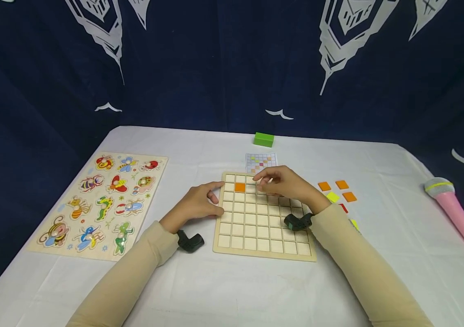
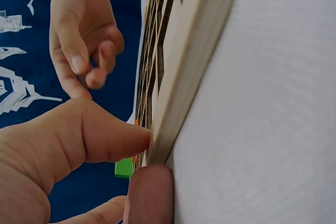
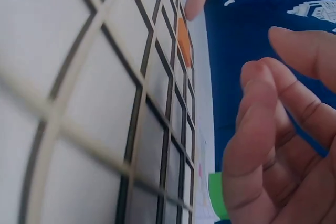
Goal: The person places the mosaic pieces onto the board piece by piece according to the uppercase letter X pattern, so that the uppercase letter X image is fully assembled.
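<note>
A wooden grid board lies flat mid-table, with one orange square tile in a cell near its far left corner. My left hand rests against the board's left side, thumb and fingertips at the rim. In the left wrist view the thumb touches that rim. Above the far part of the grid hovers my right hand, its fingers loosely bent. Nothing shows between its fingers in the right wrist view. Just beyond the board lies a card with a coloured grid pattern, partly overlapped by the right hand.
Loose orange tiles, a yellow tile and a partly hidden red tile lie right of the board. A green block stands at the back. An insect puzzle board is on the left, a pink toy microphone far right.
</note>
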`<state>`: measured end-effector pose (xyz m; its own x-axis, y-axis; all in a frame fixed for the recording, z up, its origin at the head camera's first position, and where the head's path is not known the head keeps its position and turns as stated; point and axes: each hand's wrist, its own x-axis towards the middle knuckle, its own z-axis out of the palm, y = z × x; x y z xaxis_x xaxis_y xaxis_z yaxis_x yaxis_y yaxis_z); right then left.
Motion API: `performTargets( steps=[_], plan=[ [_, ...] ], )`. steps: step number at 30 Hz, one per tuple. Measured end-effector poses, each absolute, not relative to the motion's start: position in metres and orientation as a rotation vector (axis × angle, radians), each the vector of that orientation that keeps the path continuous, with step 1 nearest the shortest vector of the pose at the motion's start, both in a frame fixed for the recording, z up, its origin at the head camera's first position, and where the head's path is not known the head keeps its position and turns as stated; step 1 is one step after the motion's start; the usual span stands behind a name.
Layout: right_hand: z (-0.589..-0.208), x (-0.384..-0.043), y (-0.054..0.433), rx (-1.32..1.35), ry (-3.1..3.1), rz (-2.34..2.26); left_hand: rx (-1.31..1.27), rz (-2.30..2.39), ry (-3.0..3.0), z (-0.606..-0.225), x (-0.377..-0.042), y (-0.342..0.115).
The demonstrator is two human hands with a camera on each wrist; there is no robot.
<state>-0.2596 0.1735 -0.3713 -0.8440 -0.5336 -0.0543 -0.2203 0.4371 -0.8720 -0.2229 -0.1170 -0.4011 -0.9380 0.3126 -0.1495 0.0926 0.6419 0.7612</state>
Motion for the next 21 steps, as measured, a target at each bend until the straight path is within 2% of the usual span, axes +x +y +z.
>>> performTargets(
  steps=[21],
  plan=[
    [-0.362, -0.219, 0.245, -0.693, 2.515, -1.419, 0.324, 1.173, 2.581, -0.399, -0.222, -0.118]
  ],
)
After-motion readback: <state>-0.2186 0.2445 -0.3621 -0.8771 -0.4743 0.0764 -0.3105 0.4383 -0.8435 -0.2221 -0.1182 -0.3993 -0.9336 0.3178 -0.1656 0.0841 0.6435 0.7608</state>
